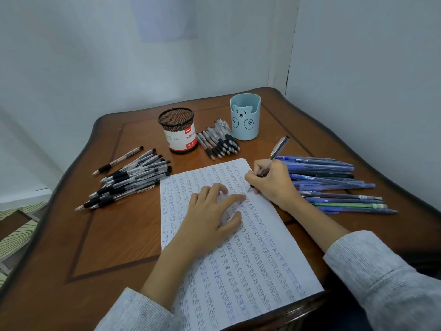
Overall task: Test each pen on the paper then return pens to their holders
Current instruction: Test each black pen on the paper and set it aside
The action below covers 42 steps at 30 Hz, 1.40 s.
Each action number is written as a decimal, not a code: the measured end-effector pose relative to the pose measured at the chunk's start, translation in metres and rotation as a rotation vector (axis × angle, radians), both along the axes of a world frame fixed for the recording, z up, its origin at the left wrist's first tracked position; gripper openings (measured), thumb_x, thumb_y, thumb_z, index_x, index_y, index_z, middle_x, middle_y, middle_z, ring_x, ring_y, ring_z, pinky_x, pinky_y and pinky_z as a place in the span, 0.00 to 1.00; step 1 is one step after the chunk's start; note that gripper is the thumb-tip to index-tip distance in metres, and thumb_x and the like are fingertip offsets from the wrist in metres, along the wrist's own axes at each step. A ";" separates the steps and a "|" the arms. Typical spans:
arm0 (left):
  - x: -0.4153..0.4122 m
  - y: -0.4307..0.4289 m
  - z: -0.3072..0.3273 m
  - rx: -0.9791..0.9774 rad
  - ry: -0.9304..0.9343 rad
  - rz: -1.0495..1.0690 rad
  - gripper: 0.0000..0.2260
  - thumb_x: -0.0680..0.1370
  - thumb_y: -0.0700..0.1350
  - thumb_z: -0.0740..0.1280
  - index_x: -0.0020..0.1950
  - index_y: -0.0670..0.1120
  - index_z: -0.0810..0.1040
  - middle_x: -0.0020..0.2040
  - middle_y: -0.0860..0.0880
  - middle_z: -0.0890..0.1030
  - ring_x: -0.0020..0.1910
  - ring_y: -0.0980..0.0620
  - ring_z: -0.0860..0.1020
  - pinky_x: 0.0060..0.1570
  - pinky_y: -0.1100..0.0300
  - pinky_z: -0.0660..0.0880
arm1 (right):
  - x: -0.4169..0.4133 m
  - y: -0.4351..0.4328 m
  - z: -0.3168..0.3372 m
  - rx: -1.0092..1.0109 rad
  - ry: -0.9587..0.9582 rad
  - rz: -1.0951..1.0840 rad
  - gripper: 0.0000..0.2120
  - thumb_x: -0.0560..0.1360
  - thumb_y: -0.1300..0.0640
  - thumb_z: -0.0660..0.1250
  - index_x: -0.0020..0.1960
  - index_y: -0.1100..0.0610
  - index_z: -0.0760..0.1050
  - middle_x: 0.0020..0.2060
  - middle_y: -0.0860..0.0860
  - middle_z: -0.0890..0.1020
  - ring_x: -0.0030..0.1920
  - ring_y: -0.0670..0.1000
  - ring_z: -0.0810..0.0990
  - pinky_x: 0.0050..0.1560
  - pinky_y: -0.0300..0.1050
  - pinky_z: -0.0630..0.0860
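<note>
Grey sleeves (pixel 133 311) sit at the bottom edge, both forearms reaching in over the wooden table (pixel 71 235). Lined paper (pixel 250 271) lies angled in the middle, near corner at the table's front edge, almost fully covered in columns of "test". Blue pen pile (pixel 334 185) lies right of the sheet, clear black-grip pile (pixel 128 180) left, smaller black-grip pile (pixel 219 142) at the back between the two holders. Mesh holder (pixel 177 132) and blue bear holder (pixel 245 118) stand upright, no pens sticking out of either. Left hand (pixel 210 216) is flat on the sheet, fingers spread, pinning it, holding nothing. Right hand (pixel 272 182) is clamped round a clear pen (pixel 278 148) in a writing grip, tip down on the sheet's right margin, upper half. Judged: mid-test on this pen, returning not started. Risks: tip is close to the paper edge, so a stroke could run onto the wood; little blank space is left, so a new mark may land over old ones and be hard to read; right forearm is just beside the blue pile, so a sweep could roll pens off or mix piles; lifting the left hand lets the sheet slide.
</note>
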<state>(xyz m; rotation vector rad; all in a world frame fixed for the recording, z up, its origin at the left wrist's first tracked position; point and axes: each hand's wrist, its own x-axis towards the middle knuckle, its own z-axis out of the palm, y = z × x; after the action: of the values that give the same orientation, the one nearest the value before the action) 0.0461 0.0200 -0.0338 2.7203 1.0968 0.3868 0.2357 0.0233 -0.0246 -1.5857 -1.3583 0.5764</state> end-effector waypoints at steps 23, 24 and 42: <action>0.000 -0.001 0.001 -0.007 -0.012 0.006 0.27 0.74 0.64 0.44 0.69 0.63 0.67 0.60 0.57 0.64 0.60 0.58 0.61 0.58 0.64 0.53 | 0.001 0.000 -0.001 0.004 0.007 -0.005 0.13 0.73 0.66 0.68 0.32 0.60 0.70 0.26 0.55 0.75 0.24 0.42 0.76 0.28 0.31 0.72; 0.000 -0.001 0.001 -0.006 -0.013 0.005 0.27 0.74 0.64 0.44 0.69 0.63 0.67 0.60 0.57 0.64 0.60 0.58 0.61 0.58 0.63 0.53 | 0.002 0.000 -0.001 0.003 0.006 -0.006 0.12 0.73 0.66 0.68 0.32 0.61 0.71 0.26 0.55 0.75 0.24 0.42 0.77 0.28 0.32 0.72; -0.001 0.000 -0.001 -0.001 -0.022 -0.001 0.26 0.74 0.63 0.44 0.69 0.62 0.68 0.60 0.56 0.65 0.60 0.57 0.62 0.57 0.63 0.55 | 0.003 0.000 -0.002 0.007 0.159 -0.038 0.13 0.75 0.65 0.66 0.33 0.62 0.71 0.25 0.54 0.76 0.23 0.43 0.74 0.26 0.32 0.69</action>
<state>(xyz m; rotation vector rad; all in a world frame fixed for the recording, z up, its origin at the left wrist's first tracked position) 0.0454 0.0198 -0.0347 2.7087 1.0897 0.4154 0.2392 0.0236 -0.0264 -1.5229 -1.2076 0.6592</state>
